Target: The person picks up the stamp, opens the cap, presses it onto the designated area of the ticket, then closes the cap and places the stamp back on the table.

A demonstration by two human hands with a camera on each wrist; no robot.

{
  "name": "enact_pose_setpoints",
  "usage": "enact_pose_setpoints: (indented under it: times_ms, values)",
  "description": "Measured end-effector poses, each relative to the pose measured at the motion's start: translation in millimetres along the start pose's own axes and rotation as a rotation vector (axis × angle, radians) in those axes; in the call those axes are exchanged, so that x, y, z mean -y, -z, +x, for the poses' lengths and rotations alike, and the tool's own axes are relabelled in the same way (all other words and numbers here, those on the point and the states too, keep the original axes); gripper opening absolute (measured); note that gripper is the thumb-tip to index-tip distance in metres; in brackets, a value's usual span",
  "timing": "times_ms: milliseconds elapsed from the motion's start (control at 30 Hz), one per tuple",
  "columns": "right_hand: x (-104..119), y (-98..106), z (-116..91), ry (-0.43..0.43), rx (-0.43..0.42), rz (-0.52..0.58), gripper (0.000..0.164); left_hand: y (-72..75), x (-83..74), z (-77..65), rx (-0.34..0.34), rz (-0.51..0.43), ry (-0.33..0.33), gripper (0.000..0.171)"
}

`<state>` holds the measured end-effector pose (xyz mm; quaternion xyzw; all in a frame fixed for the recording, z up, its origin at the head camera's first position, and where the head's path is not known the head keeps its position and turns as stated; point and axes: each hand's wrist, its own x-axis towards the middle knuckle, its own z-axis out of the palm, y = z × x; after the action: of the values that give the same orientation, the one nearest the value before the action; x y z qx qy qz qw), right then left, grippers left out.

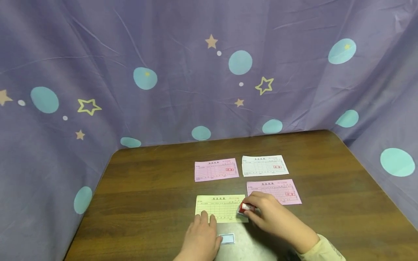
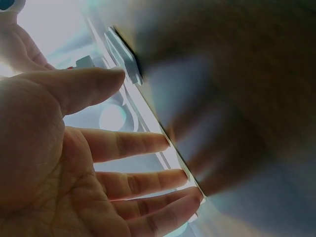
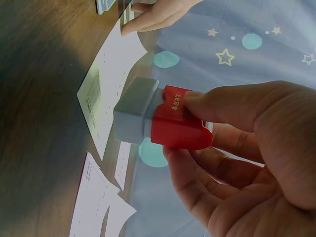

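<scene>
My right hand [image 1: 272,214] pinches a red and grey stamp [image 3: 173,118] between thumb and fingers. In the head view the stamp is at the right end of a yellow printed slip [image 1: 220,208]. In the right wrist view, its grey base faces the slip, whose lower right part carries a faint marking. My left hand [image 1: 200,233] rests its outstretched fingertips on the slip's near left edge. Beside the left thumb lies a small flat rectangular piece [image 1: 228,238] with a pale blue middle, just in front of the slip.
Behind the yellow slip lie a pink slip [image 1: 213,172] at left, a white slip [image 1: 261,168] at right and another pink slip [image 1: 295,186] nearer, each with a red stamp mark. A purple patterned curtain [image 1: 183,72] surrounds the wooden table [image 1: 140,203].
</scene>
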<state>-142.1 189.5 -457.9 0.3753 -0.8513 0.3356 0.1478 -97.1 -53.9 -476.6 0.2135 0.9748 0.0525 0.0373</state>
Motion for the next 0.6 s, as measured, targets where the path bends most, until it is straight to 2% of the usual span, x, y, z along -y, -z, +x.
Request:
enact_pose_setpoints:
  times_ms: [600]
  values:
    - [-8, -18, 13, -0.032, 0.076, -0.048, 0.015, -3.6, -5.6, 0.7, -0.034, 0.039, -0.014, 0.068]
